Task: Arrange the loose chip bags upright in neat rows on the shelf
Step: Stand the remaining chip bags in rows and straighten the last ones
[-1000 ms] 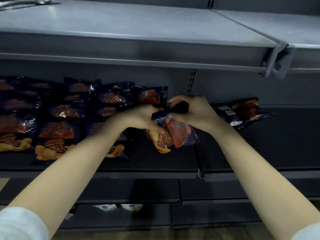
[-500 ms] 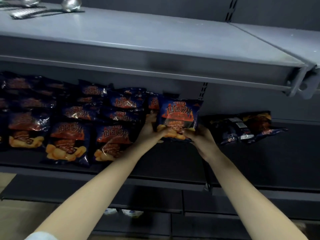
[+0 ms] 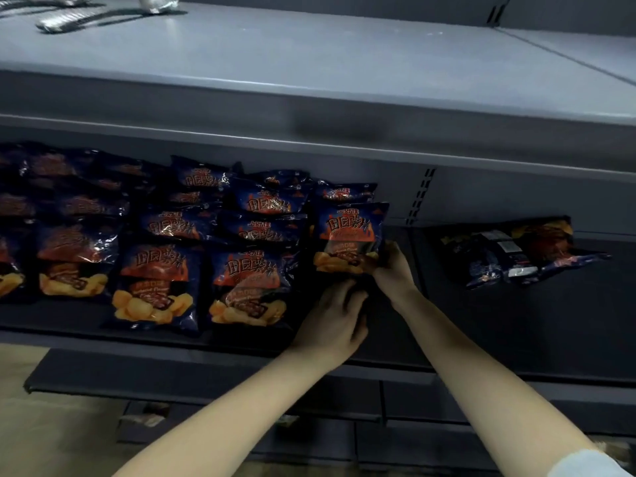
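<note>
Chip bag [image 3: 351, 228], one, is standing upright at the right end of the shelf [image 3: 516, 321] rows. Right hand [image 3: 395, 270] is pinching its lower corner. Left hand [image 3: 332, 318] is curling just below it, grip unclear. Loose bags [image 3: 516, 256] are lying well to the right in a pile too jumbled to count.

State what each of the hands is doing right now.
Left hand: below the chip bag; grip cannot be told.
Right hand: holding the chip bag.

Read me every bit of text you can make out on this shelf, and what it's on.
"田园薯片": front of the held chip bag and the standing bags.
"上好佳": small, above it on those bags.
Other print, and the white labels on the loose bags: too blurred.
</note>
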Demonstrator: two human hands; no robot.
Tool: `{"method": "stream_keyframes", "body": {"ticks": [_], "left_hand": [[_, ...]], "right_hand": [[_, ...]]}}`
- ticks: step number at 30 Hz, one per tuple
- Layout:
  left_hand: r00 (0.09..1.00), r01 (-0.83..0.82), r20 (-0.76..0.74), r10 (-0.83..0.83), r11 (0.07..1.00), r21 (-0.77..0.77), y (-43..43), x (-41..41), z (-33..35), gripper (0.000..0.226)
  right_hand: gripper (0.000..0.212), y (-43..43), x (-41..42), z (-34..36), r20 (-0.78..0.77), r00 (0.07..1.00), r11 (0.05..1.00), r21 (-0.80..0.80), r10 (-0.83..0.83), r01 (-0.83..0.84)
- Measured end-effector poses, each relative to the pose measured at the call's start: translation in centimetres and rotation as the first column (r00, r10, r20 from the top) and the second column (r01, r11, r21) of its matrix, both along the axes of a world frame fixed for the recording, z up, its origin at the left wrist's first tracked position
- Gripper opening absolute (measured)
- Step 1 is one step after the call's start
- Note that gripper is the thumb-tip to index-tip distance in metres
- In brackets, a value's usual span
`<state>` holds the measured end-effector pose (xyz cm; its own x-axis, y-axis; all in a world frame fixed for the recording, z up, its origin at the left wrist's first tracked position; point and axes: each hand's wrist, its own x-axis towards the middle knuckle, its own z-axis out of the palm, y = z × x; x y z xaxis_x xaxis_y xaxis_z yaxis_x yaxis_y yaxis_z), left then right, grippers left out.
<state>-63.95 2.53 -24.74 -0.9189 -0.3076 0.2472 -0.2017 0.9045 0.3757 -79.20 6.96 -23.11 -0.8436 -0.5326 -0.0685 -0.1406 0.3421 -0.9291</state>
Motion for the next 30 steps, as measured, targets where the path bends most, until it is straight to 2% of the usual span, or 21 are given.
{"method": "stream_keyframes", "body": {"ticks": [4,8,15,18,25,30], "left_hand": [[0.990,0.107,0.103,-0.091,0.982,-0.157,0.1,-0.1,-1.1,0.044],[0.971,0.185,0.184,-0.152,0.966,-0.179,-0.4,-0.1,-1.5,0.047],[0.957,0.226,0.229,-0.177,0.951,-0.211,-0.9,-0.5,-1.3,0.056],[0.949,0.263,0.247,-0.196,0.925,-0.275,-0.9,-1.1,-1.2,0.053],[0.912,0.410,0.151,-0.381,0.855,-0.317,2.1,-4.5,-0.9,0.050],[0.920,0.390,0.107,-0.377,0.857,-0.336,5.2,-10.2,1.4,0.048]], "right_hand": [[0.032,-0.8,0.6,-0.3,-0.121,0.993,0.992,0.123,-0.013,0.028],[0.034,-1.4,0.8,-0.9,-0.225,0.974,0.995,0.088,-0.014,0.035],[0.078,-0.3,1.7,-1.0,-0.259,0.959,0.987,0.084,-0.111,0.137],[0.076,1.8,1.6,-0.7,-0.294,0.935,0.971,0.067,-0.199,0.228],[0.062,10.0,1.3,-0.3,-0.351,0.816,0.876,-0.030,-0.460,0.481],[0.057,16.1,-2.6,0.6,-0.379,0.758,0.829,-0.048,-0.531,0.557]]}}
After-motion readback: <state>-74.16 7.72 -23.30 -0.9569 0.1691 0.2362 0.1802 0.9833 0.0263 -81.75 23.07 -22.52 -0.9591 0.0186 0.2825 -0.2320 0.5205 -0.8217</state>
